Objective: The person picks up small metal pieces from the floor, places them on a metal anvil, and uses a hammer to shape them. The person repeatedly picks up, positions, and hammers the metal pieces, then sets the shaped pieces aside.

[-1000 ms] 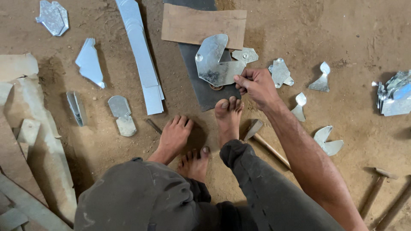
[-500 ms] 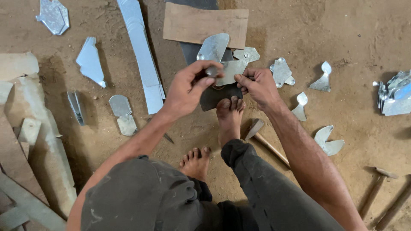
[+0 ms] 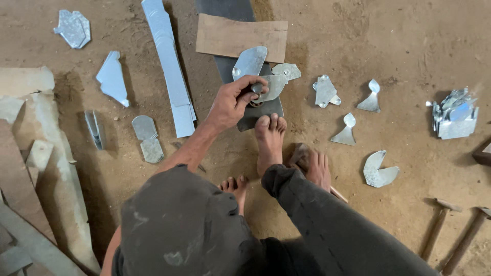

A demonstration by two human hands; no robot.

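1. Left hand (image 3: 232,99) pinches the cut sheet-metal piece (image 3: 273,84) on the dark plate (image 3: 255,110), by the toes.
2. Right hand (image 3: 318,171) wraps a hammer handle (image 3: 335,193) on the floor.
3. Metal's probably thin, stiff, sharp-edged; grab flat faces.

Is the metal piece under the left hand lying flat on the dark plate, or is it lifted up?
Flat, as far as shows. The cut sheet-metal piece lies on the dark metal plate, and the left hand presses it with its fingertips.

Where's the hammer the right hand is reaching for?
In the head view, the hammer lies on the dirt floor under the right hand, right of the foot.
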